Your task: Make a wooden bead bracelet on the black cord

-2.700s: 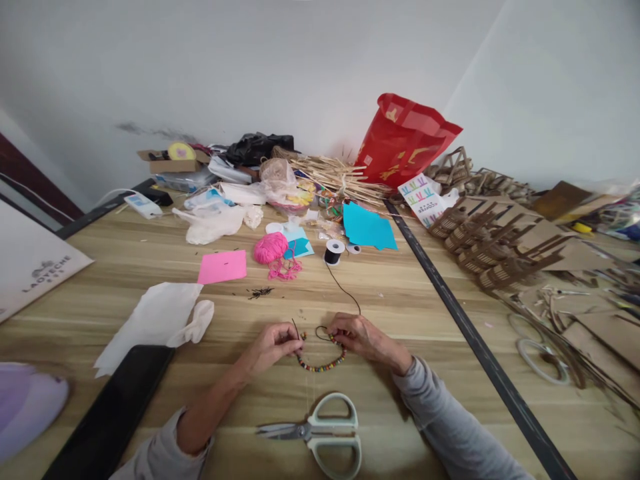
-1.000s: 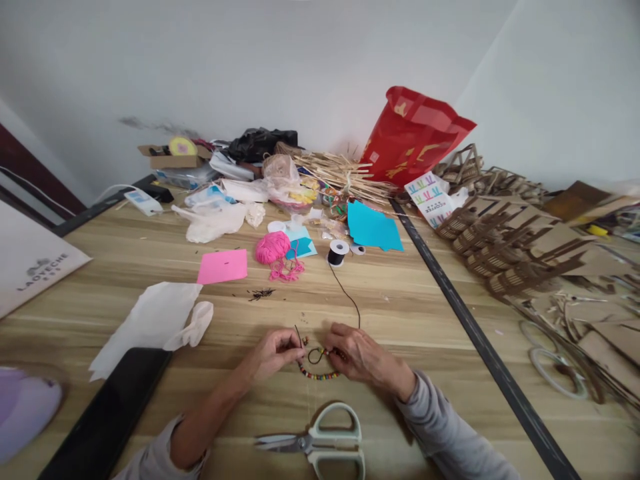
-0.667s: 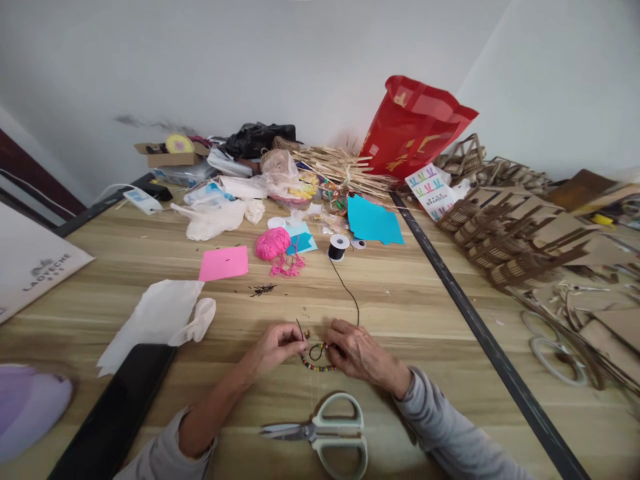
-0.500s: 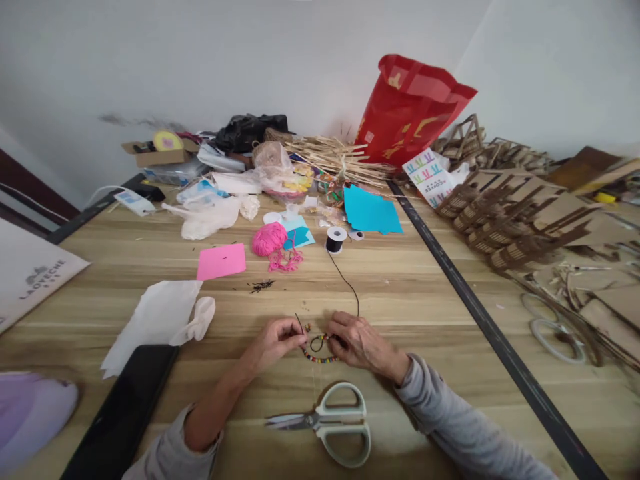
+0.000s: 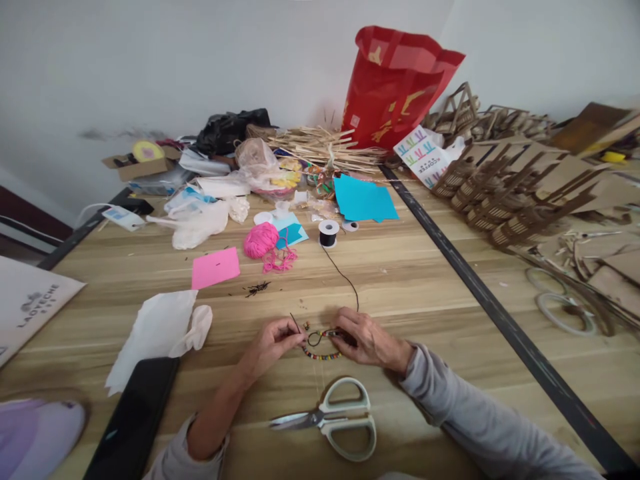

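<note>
A strand of small multicoloured beads on black cord hangs in a curve between my two hands, resting low over the table. My left hand is closed in a pinch at the strand's left end, and a short tip of cord sticks up above the fingers. On the other side my right hand grips the strand, its fingertips partly hidden. A small loop of cord lies between the hands. From the right hand the black cord runs back to a spool. Scissors with white handles lie nearer me.
To the left are a black phone, white paper and a pink card. Pink yarn, blue sheets and a red bag stand farther back. Small woven baskets sit at the right.
The whole view has shifted and tilted slightly. Both hands keep their hold on the beaded strand, with only slight movement of the fingers and the cord loop.
</note>
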Demonstrator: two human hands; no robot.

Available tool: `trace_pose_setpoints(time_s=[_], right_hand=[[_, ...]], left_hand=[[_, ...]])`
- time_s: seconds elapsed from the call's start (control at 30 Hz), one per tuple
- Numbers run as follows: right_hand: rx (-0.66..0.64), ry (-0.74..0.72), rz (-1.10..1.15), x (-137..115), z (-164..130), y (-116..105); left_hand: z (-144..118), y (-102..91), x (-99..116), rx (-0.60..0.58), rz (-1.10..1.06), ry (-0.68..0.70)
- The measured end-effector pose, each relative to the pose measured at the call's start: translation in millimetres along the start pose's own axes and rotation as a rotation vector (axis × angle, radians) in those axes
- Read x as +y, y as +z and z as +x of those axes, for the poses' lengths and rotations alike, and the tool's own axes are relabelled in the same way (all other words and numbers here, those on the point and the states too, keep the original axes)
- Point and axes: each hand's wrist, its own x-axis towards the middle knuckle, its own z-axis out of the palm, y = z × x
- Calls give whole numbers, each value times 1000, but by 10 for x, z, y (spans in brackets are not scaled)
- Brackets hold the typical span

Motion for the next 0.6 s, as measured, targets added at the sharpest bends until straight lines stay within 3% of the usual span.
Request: trace_pose_setpoints(time_s=[0.2, 0.6], right_hand=[[108, -32, -24, -57, -108, -77], [10, -50, -134, -58, -185, -163]], left_hand=[[12, 1, -33, -2, -13, -4], [36, -2, -117, -7, -59, -8]])
